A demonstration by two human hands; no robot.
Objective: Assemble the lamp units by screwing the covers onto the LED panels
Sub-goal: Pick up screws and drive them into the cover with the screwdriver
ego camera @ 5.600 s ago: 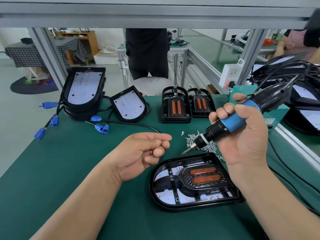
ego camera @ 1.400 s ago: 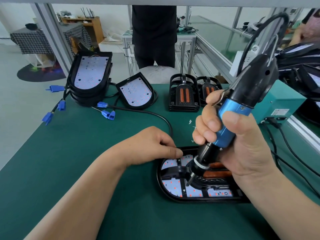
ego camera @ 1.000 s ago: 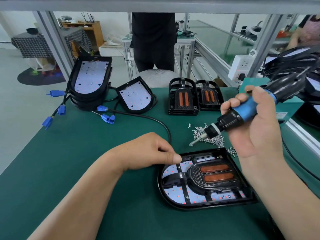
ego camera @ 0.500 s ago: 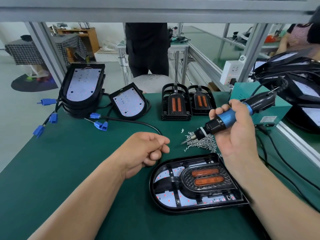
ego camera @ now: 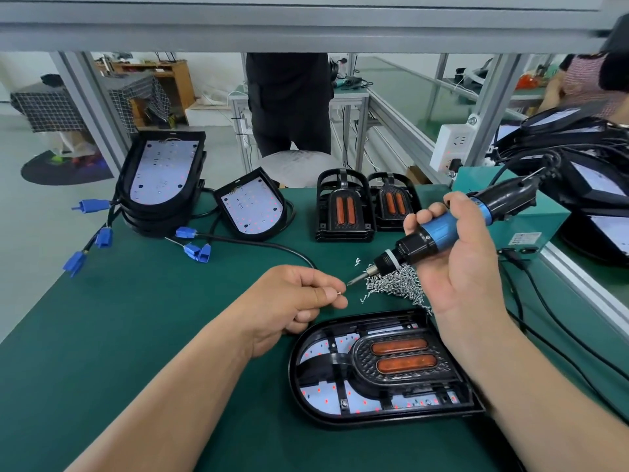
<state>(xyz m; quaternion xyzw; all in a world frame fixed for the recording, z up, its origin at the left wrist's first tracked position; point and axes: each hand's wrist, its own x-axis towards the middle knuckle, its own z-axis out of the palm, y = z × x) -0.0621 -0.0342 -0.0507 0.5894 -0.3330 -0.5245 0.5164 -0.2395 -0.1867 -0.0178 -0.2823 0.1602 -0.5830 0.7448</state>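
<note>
Green worktop carries lamp unit, screw pile, stacked LED panels, two cover stacks, teal box.

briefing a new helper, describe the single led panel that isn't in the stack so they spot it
Start at the far left of the green bench, where a stack of LED panels stands. Just right of it, before the black covers, lies the single LED panel. It alone sits unstacked, its white face speckled with red dots.

Right end of the lamp unit behind the right forearm; screw in left hand barely discernible.
</note>
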